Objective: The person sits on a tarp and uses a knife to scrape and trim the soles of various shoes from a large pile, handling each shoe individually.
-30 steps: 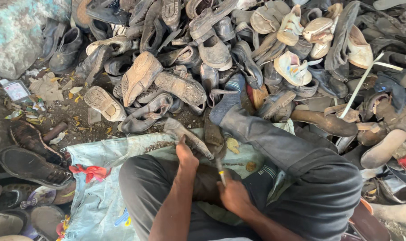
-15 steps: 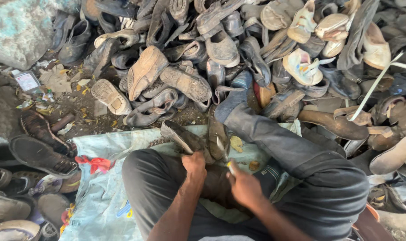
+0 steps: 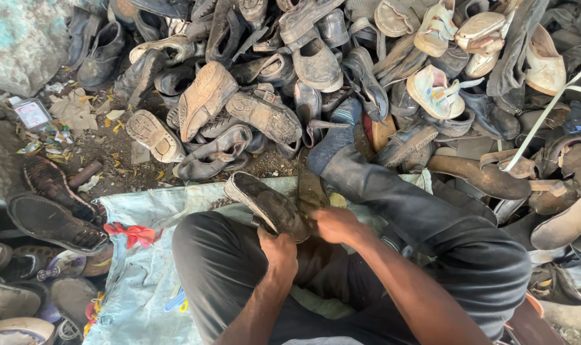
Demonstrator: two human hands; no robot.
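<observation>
Since half a second ago the left hand (image 3: 279, 248) has slid lower on the shoe (image 3: 268, 204), and the right hand (image 3: 334, 223) has closed in beside it. Both grips are pressed shut around the shoe, the left at its near end, the right against its side. The shoe is worn, dark and dusty, its scuffed sole turned upward, tilted over the person's lap. Under it lies a pale blue sack (image 3: 143, 268). Beyond the grips spreads a heap of old shoes (image 3: 265, 115).
</observation>
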